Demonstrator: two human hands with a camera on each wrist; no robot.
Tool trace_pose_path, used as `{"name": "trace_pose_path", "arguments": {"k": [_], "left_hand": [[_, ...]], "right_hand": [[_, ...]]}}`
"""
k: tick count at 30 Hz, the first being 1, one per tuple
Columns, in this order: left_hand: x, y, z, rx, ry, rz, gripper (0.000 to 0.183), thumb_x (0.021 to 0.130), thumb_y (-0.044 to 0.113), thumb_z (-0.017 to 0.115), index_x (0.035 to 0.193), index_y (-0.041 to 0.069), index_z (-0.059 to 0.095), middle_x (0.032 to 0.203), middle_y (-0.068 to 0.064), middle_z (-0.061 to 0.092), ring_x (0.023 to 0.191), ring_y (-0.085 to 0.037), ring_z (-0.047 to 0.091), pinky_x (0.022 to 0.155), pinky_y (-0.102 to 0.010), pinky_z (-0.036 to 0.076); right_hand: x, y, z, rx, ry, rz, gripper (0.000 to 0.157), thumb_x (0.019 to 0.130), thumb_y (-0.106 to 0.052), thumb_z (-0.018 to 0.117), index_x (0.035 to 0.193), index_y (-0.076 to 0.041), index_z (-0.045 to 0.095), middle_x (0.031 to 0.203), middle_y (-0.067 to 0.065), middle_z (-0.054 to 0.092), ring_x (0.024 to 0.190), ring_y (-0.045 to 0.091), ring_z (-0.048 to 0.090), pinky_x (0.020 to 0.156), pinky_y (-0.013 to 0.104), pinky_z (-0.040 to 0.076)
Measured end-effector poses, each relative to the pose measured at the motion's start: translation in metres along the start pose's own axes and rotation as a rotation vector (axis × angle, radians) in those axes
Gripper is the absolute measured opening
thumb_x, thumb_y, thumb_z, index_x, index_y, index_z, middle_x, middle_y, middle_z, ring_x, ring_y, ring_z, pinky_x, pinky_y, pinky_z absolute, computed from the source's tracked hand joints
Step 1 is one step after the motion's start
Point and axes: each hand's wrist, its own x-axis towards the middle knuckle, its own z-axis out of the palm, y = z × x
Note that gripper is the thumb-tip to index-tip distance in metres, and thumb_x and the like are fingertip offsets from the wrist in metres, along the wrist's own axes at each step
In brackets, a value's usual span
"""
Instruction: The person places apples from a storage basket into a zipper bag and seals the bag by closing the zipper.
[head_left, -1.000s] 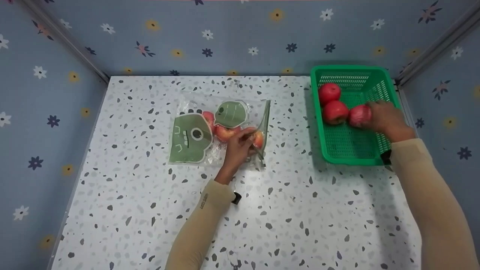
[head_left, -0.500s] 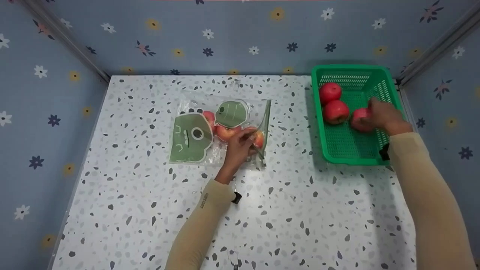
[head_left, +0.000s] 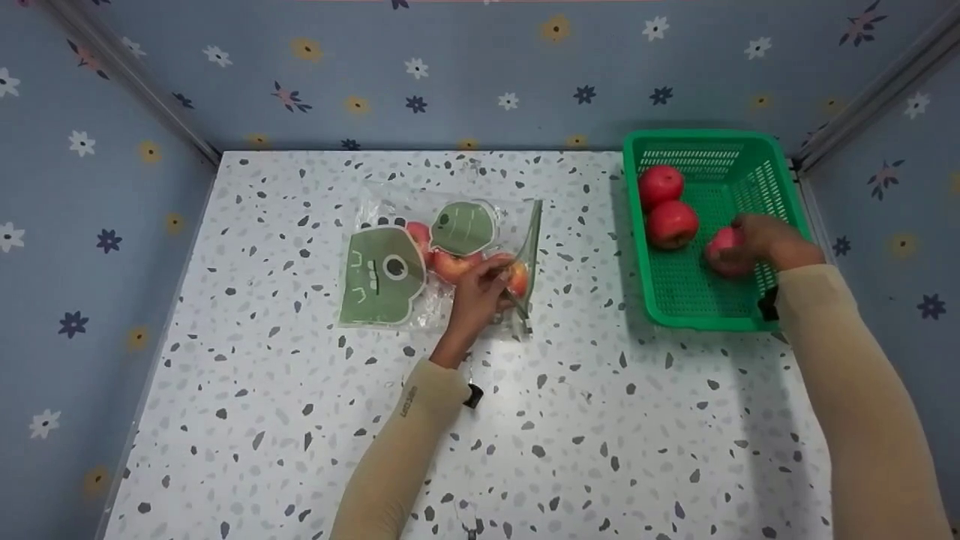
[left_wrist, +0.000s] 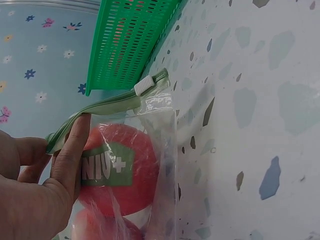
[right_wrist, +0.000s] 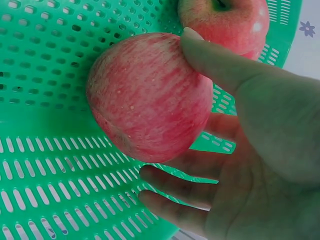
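Observation:
My left hand (head_left: 472,300) holds the open edge of a clear zipper bag (head_left: 381,281) with a green dinosaur print, lying on the table with several apples inside. In the left wrist view, the thumb and fingers pinch the bag's green zip strip (left_wrist: 107,105), with the white slider (left_wrist: 144,85) near its far end. Over the green basket (head_left: 709,135), my right hand (head_left: 772,241) grips a red apple (right_wrist: 150,97). Its thumb lies on top of the apple and its fingers reach behind. Two more red apples, one farther back (head_left: 661,185) and one nearer (head_left: 672,223), sit along the basket's left side.
A speckled white table (head_left: 585,450) carries the bag at its middle and the basket at its back right corner. Flower-patterned panels (head_left: 480,75) close off the back and both sides. A black wrist strap (head_left: 472,395) shows at the left sleeve.
The right hand and its apple have moved slightly toward the front of the basket, away from the other two apples. The left hand and bag have stayed in place.

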Motion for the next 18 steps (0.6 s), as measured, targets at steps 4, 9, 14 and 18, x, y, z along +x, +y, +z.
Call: {"name": "trace_pose_path", "arguments": {"k": [4,9,14,18], "left_hand": [[0.000,0.000,0.000,0.005,-0.003,0.007,0.027,0.105,-0.002,0.061,0.131,-0.007,0.066,0.120,-0.020,0.066,0.096,-0.024,0.067,0.068,-0.028,0.065],[-0.001,0.000,0.000,0.005,-0.004,0.009,0.028,0.105,-0.003,0.060,0.132,-0.007,0.066,0.119,-0.020,0.066,0.094,-0.022,0.067,0.067,-0.027,0.065],[-0.001,0.000,0.001,0.004,-0.002,0.016,0.028,0.105,-0.003,0.059,0.132,-0.007,0.065,0.112,-0.016,0.066,0.090,-0.018,0.064,0.067,-0.025,0.063],[-0.001,-0.001,0.001,0.016,0.005,0.018,0.028,0.105,-0.002,0.060,0.132,-0.006,0.066,0.113,-0.016,0.067,0.092,-0.017,0.065,0.067,-0.025,0.063]], "right_hand": [[-0.003,0.001,0.000,-0.006,0.009,0.000,0.076,0.102,-0.032,0.066,0.151,0.016,0.033,0.139,0.042,0.044,0.122,0.056,0.045,0.103,0.073,0.044],[-0.010,-0.002,-0.002,-0.010,0.070,-0.018,0.075,0.103,-0.033,0.066,0.151,0.015,0.034,0.135,0.041,0.048,0.116,0.054,0.048,0.098,0.071,0.047],[-0.021,-0.013,-0.002,-0.030,0.183,-0.075,0.072,0.101,-0.031,0.069,0.149,0.013,0.038,0.129,0.040,0.053,0.110,0.053,0.051,0.090,0.068,0.049],[-0.031,-0.024,0.000,-0.042,0.273,-0.125,0.069,0.098,-0.028,0.073,0.147,0.012,0.043,0.125,0.040,0.055,0.106,0.053,0.053,0.085,0.068,0.050]]}}
